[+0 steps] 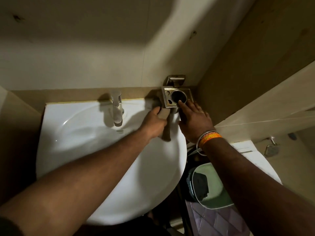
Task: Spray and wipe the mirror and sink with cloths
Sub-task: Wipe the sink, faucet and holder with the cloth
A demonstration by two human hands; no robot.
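Observation:
A white sink [81,147] fills the lower left, with a chrome tap [117,109] at its back. My left hand [153,121] is closed on a grey-brown cloth [167,123] at the sink's back right rim, under a wall-mounted metal holder [177,97]. The cloth hangs down past my wrist. My right hand [194,120] lies flat against the holder from the right, fingers spread, its index fingertip on the rim of the holder's round dark opening. No spray bottle or mirror is in view.
A beige ledge [68,97] runs behind the sink under a pale wall. A green bin [209,186] with a dark item inside stands to the right of the sink. A toilet cistern [245,147] and a hand shower [271,149] are at the far right.

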